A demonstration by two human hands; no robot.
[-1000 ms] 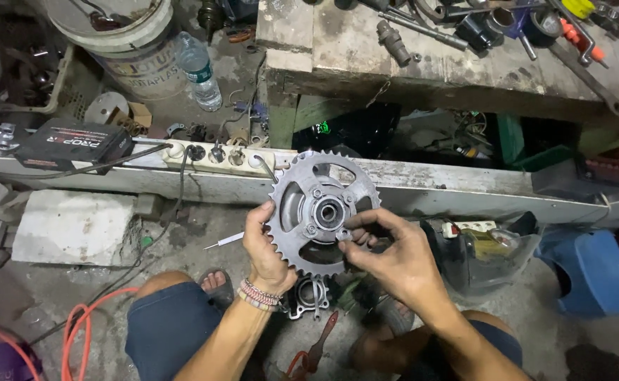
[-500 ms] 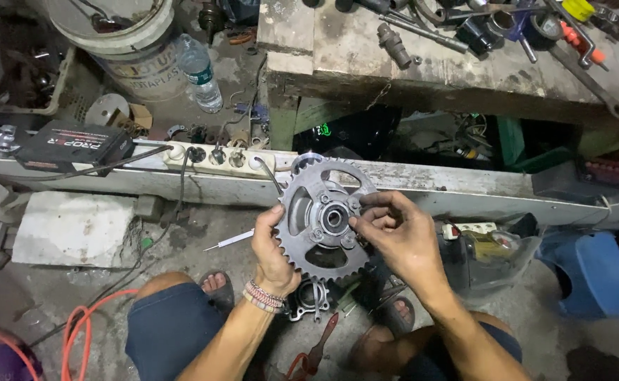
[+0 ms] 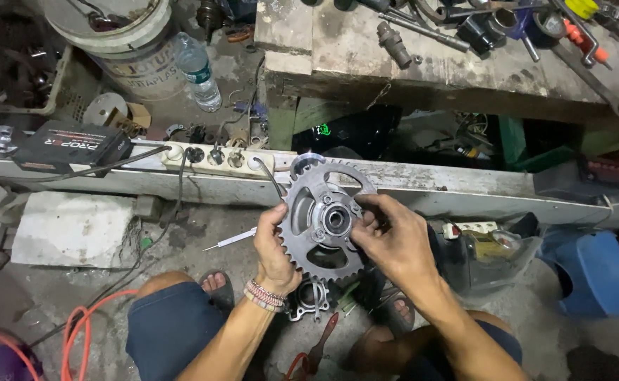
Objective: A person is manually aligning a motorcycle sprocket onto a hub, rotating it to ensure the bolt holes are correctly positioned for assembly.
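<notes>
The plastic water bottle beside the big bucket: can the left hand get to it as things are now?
Probably not at once. The left hand grips the toothed sprocket together with the right hand. The plastic water bottle stands far beyond the metal beam, though nothing covers it.

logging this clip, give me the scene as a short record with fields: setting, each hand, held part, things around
setting: cluttered workshop floor, the person sits low beside a long metal beam
left hand: left hand grips the sprocket's left edge
right hand: right hand has fingertips at the hub, right of centre
held part: toothed sprocket, held upright, facing the camera
below hands: metal casting on the floor
nearby: power strip, black battery, water bottle, blue stool, orange hose
</notes>
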